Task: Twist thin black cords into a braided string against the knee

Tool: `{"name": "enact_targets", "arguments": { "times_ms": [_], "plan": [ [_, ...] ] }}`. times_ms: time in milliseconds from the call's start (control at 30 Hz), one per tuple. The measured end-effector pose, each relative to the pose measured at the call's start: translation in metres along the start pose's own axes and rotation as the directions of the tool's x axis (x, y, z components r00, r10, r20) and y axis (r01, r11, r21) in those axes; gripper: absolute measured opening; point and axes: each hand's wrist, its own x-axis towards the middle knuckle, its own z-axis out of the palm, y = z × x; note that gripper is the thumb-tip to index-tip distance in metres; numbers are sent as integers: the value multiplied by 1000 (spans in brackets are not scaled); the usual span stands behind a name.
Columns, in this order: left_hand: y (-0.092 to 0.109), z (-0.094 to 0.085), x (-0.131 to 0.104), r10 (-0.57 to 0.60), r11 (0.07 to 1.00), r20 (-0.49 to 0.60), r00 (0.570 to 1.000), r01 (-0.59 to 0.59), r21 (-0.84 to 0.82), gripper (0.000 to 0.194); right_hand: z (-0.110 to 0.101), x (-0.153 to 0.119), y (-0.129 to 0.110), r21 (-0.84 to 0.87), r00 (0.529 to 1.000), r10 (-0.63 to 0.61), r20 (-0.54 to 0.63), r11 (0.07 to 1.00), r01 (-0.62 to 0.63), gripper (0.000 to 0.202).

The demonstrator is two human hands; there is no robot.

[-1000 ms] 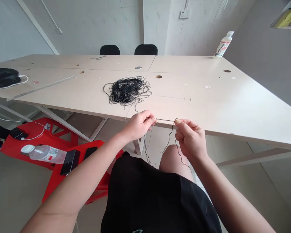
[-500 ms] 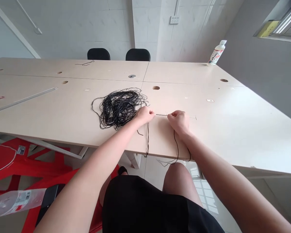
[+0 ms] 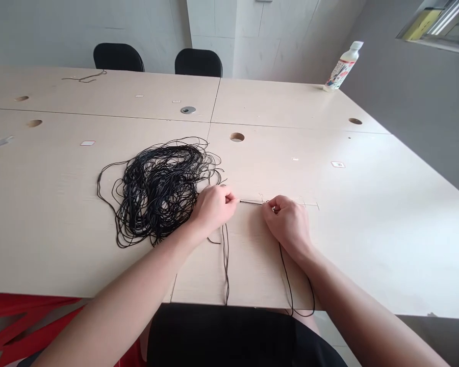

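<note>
A large tangle of black cord [image 3: 158, 188] lies on the pale wooden table [image 3: 367, 244], left of centre. At its right edge my left hand [image 3: 216, 204] is closed, pinching a black cord. My right hand [image 3: 286, 219] pinches the same cord a short way to the right. Between the two hands a short black stretch [image 3: 251, 203] runs straight, close to a thin line drawn on the table. Loose cord ends [image 3: 225, 260] hang from my left hand toward the table's front edge, and a loop [image 3: 286, 280] trails below my right hand over that edge.
A white bottle with a printed label [image 3: 342, 69] stands at the back right corner. Two black chairs [image 3: 198, 62] are behind the table. Round holes [image 3: 237, 137] and small stickers [image 3: 338, 164] dot the top. A cord scrap [image 3: 86, 79] lies at the back left.
The view has moved closer to the table, so the tangle and hands look larger. Both hands keep their pinch on the cord, with a similar short gap between them.
</note>
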Motion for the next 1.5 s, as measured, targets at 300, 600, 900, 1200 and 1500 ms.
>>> {"name": "enact_targets", "arguments": {
  "times_ms": [300, 600, 900, 1200, 1500],
  "plan": [
    [-3, 5, 6, 26, 999, -27, 999, -26, 21, 14, 1, 4, 2, 8, 1000, 23, 4, 1000, -23, 22],
    [-3, 5, 3, 50, 998, -28, 998, -49, 30, 17, 1, 4, 1, -3, 997, 73, 0, 997, -73, 20],
    [-2, 8, 5, 25, 998, -63, 998, -21, 59, 14, 3, 5, 1, -25, 999, 31, -23, 999, -32, 19],
    [-1, 4, 9, -18, 1000, 15, 1000, 17, 19, 13, 2, 8, 5, 63, 997, 77, 18, 995, -78, 20],
    [44, -39, -52, 176, 981, -110, 978, -184, -62, 25, -40, -28, -15, 474, 968, -233, 96, 866, 161, 22]
  ]
}}
